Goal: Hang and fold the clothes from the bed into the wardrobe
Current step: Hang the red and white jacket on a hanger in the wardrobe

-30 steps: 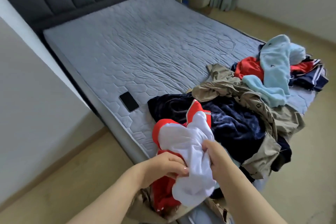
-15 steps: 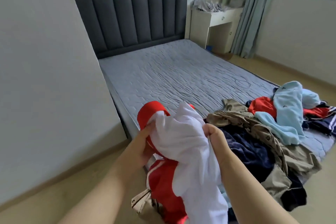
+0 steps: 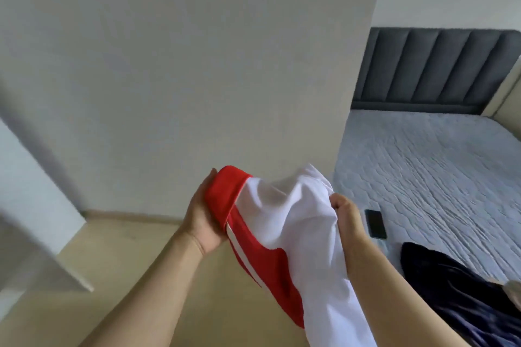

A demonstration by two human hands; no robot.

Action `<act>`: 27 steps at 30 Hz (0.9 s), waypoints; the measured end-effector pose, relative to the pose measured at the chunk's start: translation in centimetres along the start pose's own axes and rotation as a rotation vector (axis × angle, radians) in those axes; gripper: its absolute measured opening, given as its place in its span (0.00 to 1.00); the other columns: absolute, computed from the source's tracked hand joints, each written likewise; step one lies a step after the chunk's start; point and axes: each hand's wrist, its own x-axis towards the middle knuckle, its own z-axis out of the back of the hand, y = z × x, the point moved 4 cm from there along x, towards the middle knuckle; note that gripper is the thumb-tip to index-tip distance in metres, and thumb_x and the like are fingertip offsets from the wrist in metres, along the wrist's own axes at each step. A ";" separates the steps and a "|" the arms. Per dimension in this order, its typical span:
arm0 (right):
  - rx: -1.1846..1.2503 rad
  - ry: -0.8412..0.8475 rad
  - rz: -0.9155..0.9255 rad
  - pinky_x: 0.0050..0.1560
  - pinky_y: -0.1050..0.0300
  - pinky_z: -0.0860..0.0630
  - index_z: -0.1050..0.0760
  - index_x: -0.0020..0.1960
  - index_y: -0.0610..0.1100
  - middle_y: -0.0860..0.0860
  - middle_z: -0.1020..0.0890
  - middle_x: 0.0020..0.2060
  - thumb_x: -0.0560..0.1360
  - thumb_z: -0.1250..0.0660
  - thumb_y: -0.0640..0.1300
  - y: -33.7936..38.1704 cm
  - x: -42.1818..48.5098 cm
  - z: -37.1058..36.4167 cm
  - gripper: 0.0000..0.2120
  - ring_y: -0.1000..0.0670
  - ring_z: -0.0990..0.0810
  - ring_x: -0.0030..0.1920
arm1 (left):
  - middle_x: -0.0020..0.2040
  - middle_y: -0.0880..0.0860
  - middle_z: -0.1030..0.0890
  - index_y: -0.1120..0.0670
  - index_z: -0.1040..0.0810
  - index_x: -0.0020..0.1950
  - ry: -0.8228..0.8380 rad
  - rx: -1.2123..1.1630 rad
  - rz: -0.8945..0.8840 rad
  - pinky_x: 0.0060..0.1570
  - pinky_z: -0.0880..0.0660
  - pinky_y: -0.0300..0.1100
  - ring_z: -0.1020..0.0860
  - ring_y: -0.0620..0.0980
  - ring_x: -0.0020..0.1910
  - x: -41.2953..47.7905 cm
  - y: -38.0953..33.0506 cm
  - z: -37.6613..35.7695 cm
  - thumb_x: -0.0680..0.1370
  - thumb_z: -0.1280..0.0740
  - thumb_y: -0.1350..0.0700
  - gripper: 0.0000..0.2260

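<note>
both hands hold the red and white garment (image 3: 284, 222) up left of the bed (image 3: 439, 166): left hand (image 3: 201, 217) cups the red edge, right hand (image 3: 346, 215) pinches the white cloth.

A phone (image 3: 375, 224) lies on the bed (image 3: 428, 166), right of the wall (image 3: 197, 65), behind a garment (image 3: 456, 298).

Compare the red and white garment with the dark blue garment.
The red and white fabric garment is held by the left hand and right hand; the dark blue fabric garment lies on the grey quilted mattress. The first shows two bright colours; the second, one dark colour. Both are unfolded.
</note>
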 end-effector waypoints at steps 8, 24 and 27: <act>-0.171 0.319 -0.129 0.22 0.65 0.41 0.43 0.26 0.46 0.52 0.41 0.20 0.63 0.48 0.34 -8.5 0.4 -19.2 0.11 0.52 0.41 0.20 | 0.60 0.44 0.34 0.39 0.38 0.67 -0.500 0.839 -0.422 0.48 0.25 0.37 0.27 0.42 0.55 -6.8 -11.1 16.3 0.75 0.33 0.61 0.27; -0.809 0.517 0.054 0.27 0.64 0.34 0.26 0.33 0.41 0.48 0.27 0.28 0.74 0.45 0.32 -23.9 -3.3 -40.1 0.15 0.50 0.31 0.30 | 0.34 0.45 0.24 0.46 0.29 0.36 -1.068 0.999 -0.567 0.26 0.34 0.28 0.27 0.43 0.32 -21.2 -22.1 31.5 0.74 0.40 0.61 0.11; -0.790 0.574 0.024 0.39 0.59 0.31 0.22 0.51 0.41 0.48 0.24 0.38 0.76 0.44 0.35 -26.2 -4.7 -42.4 0.12 0.47 0.27 0.41 | 0.34 0.45 0.25 0.48 0.29 0.38 -1.169 0.914 -0.570 0.25 0.34 0.26 0.28 0.42 0.32 -22.9 -23.5 32.8 0.74 0.42 0.63 0.11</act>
